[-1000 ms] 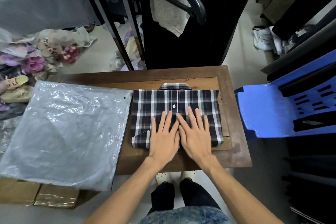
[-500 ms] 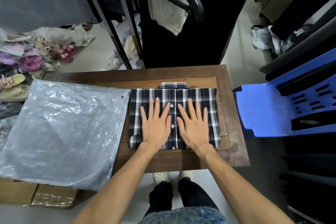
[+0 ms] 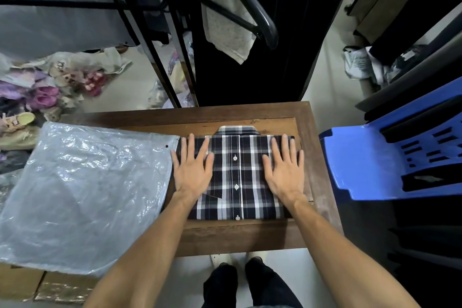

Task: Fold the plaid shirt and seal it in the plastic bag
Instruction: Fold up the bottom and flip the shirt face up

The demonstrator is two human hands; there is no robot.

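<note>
pressing my left hand [image 3: 192,170] and right hand [image 3: 283,170] flat, fingers spread, gripping nothing, on the folded shirt [image 3: 237,177] beneath them; i should keep pressure even so edges stay square, bag [image 3: 82,195] just beside my left fingers.

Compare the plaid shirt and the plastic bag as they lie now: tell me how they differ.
The plaid shirt is opaque, dark with white checks; the plastic bag is clear and shiny. The shirt is folded into a neat rectangle, the bag crinkled and larger. Left hand and right hand press flat on the shirt; the bag is untouched, overhanging the wooden table. Both lie flat, side by side.
</note>
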